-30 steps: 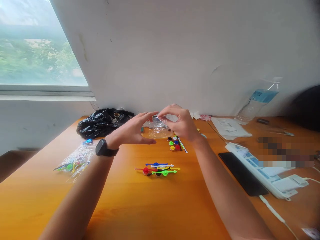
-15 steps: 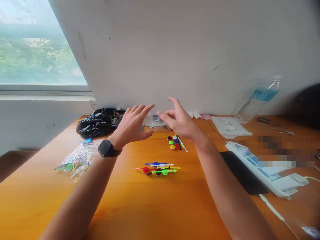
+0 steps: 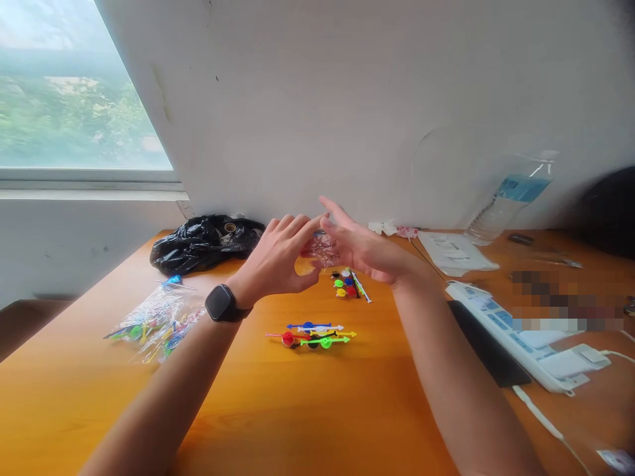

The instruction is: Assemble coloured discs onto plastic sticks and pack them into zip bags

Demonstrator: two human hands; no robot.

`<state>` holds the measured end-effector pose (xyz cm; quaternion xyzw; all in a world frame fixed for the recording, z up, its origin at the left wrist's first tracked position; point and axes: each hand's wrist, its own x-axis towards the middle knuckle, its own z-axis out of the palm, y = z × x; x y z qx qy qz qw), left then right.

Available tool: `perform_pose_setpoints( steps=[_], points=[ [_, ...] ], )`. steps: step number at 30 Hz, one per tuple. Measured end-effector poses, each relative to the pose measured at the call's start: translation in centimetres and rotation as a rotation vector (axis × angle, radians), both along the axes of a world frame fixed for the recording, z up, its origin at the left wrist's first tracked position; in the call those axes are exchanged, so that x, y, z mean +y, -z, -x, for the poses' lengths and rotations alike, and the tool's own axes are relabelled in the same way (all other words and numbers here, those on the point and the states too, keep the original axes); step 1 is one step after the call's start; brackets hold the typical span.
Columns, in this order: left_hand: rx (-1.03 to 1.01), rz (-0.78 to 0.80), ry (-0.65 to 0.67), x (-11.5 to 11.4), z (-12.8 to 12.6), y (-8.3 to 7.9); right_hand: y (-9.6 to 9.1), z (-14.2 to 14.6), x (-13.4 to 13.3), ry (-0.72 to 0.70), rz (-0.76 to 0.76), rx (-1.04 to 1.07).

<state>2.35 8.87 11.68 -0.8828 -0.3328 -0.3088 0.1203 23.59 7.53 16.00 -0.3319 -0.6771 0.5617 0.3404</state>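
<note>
My left hand (image 3: 282,258), with a dark watch (image 3: 221,303) at the wrist, is raised above the far part of the table. Its fingers stretch forward and the thumb stands apart. My right hand (image 3: 370,251) faces it with extended fingers, and the fingertips of both overlap in view; whether they touch I cannot tell. Crinkled clear plastic (image 3: 322,250) shows behind the gap between them, with no visible grip on it. Nearer lie several coloured plastic arrow spinners (image 3: 312,335). Beyond them, under my right hand, small coloured round pieces (image 3: 342,285) sit beside loose arrows (image 3: 362,287).
A clear bag of coloured parts (image 3: 153,320) lies left, with a black plastic bag (image 3: 198,244) behind it. On the right are a white power strip (image 3: 489,324), a dark flat device (image 3: 489,347), paper (image 3: 456,252) and a clear bottle (image 3: 510,198). A wall (image 3: 317,119) rises behind.
My hands have come together: the left moved right and slightly down, and the right turned with its fingers shifting left. The spinners and small pieces have stayed in place.
</note>
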Motion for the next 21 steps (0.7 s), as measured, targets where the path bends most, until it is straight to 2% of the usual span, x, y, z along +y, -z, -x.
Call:
perform_pose_setpoints(
  steps=[4,9,11,14,18,21],
  points=[
    [-0.001,-0.007,0.012,-0.1,-0.2,0.2,-0.4,0.4,-0.5,-0.104,0.141,0.115],
    [-0.006,0.042,0.028,0.4,0.1,0.4,-0.4,0.0,-0.1,-0.088,0.165,0.133],
    [-0.015,0.074,0.032,0.9,0.7,0.6,-0.4,-0.4,0.1,-0.058,0.115,0.084],
    [-0.041,0.163,0.046,1.8,1.9,1.2,0.0,-1.2,0.4,-0.003,-0.058,-0.108],
    [-0.06,0.456,0.1,3.3,3.6,2.2,1.1,-2.1,1.2,-0.039,-0.245,-0.416],
    [-0.124,0.661,0.148,4.0,4.4,2.8,2.0,-2.4,2.1,-0.113,-0.305,-0.479]
  ],
)
